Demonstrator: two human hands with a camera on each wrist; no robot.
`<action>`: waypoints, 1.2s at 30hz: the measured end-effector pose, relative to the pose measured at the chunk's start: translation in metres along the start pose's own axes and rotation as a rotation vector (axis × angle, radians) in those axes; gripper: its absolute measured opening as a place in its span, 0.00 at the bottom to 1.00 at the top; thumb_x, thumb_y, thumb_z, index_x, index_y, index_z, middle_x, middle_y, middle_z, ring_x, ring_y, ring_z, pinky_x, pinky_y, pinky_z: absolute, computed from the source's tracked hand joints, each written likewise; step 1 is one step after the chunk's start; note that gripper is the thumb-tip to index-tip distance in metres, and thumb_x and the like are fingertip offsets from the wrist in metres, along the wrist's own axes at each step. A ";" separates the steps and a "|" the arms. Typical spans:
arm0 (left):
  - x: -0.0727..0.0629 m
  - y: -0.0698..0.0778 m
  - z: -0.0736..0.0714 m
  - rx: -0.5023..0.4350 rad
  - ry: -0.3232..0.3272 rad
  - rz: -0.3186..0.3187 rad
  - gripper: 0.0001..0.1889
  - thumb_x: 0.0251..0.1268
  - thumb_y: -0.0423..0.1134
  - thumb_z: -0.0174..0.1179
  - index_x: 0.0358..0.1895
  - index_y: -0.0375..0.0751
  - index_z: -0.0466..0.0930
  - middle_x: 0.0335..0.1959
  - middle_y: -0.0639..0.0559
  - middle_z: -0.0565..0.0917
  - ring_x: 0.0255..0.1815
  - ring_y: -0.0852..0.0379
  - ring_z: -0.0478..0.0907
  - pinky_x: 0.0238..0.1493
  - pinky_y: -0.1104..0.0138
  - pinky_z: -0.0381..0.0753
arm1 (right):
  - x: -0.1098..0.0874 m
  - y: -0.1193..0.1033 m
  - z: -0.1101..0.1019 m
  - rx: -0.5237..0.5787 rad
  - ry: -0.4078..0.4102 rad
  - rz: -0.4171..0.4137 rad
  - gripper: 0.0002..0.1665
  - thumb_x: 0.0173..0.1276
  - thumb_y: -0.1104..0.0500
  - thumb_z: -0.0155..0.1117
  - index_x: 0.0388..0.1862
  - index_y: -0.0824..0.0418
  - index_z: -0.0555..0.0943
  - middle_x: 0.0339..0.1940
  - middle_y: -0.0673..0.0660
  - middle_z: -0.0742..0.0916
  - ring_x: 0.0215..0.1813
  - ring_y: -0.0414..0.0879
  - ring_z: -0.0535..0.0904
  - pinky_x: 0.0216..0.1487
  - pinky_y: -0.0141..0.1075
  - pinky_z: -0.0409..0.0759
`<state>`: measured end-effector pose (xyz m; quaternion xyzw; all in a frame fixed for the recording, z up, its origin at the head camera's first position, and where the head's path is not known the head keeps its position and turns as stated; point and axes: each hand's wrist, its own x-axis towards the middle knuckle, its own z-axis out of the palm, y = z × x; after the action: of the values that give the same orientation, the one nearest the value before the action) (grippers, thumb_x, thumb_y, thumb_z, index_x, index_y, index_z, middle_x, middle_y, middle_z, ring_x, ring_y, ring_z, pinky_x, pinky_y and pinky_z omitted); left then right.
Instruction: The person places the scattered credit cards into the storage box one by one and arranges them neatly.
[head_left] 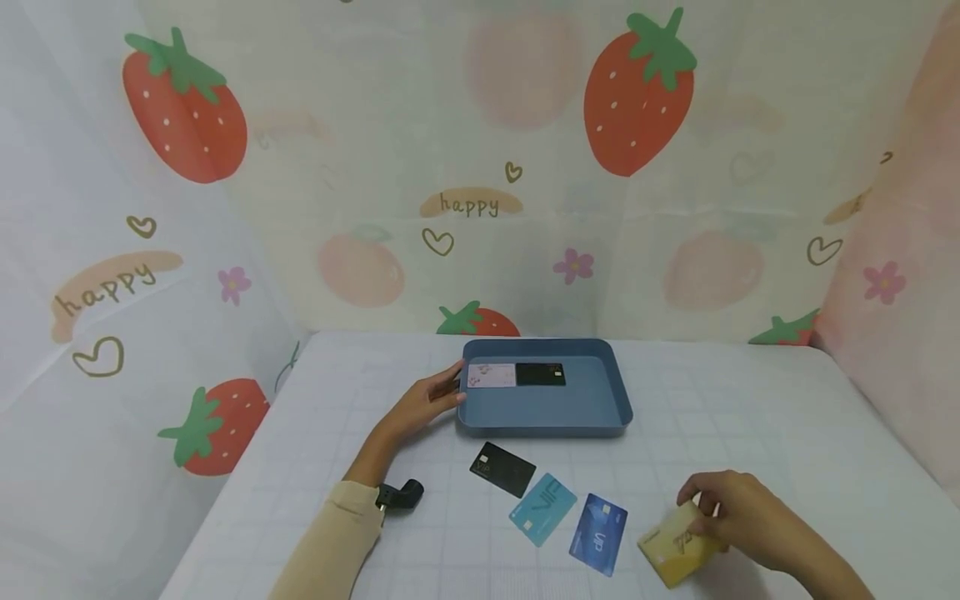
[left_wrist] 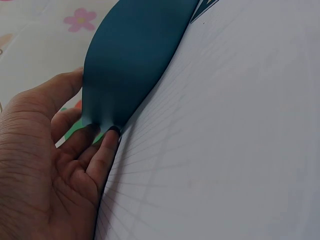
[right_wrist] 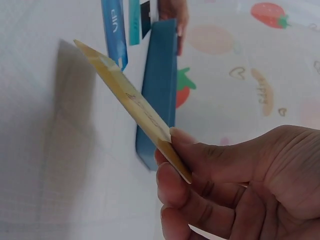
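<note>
A thin, glossy yellow-gold card [head_left: 670, 552] with dark script tilts between the thumb and fingers of the pinching right hand [head_left: 744, 517], while the left hand's [head_left: 424, 403] parted fingers touch the blue tray [head_left: 543, 432] beside them.

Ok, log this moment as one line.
right hand: pinches yellow card; left hand: touches blue tray; in tray: floral card, black card; on table: another black card, teal card, blue card

Six cards [head_left: 598, 534], one tray [head_left: 555, 410]
</note>
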<state>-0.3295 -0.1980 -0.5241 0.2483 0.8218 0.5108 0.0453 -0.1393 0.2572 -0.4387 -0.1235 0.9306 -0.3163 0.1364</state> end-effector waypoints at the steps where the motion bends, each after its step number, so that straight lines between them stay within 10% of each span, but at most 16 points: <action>1: 0.000 0.000 0.000 -0.002 -0.001 0.000 0.36 0.75 0.42 0.61 0.81 0.42 0.55 0.79 0.46 0.60 0.76 0.45 0.65 0.74 0.54 0.66 | -0.001 0.000 -0.002 -0.001 0.000 -0.016 0.12 0.59 0.69 0.74 0.42 0.62 0.84 0.26 0.50 0.83 0.26 0.45 0.76 0.22 0.34 0.79; 36: -0.002 0.001 0.000 -0.021 0.002 0.003 0.36 0.75 0.43 0.61 0.81 0.43 0.56 0.79 0.45 0.61 0.75 0.46 0.66 0.74 0.55 0.66 | 0.012 -0.023 -0.024 0.055 0.304 -0.112 0.16 0.65 0.64 0.72 0.51 0.64 0.84 0.29 0.51 0.84 0.28 0.42 0.81 0.25 0.34 0.80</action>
<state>-0.3273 -0.1993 -0.5236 0.2485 0.8162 0.5195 0.0465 -0.1550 0.2490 -0.4083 -0.1219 0.9232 -0.3638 -0.0205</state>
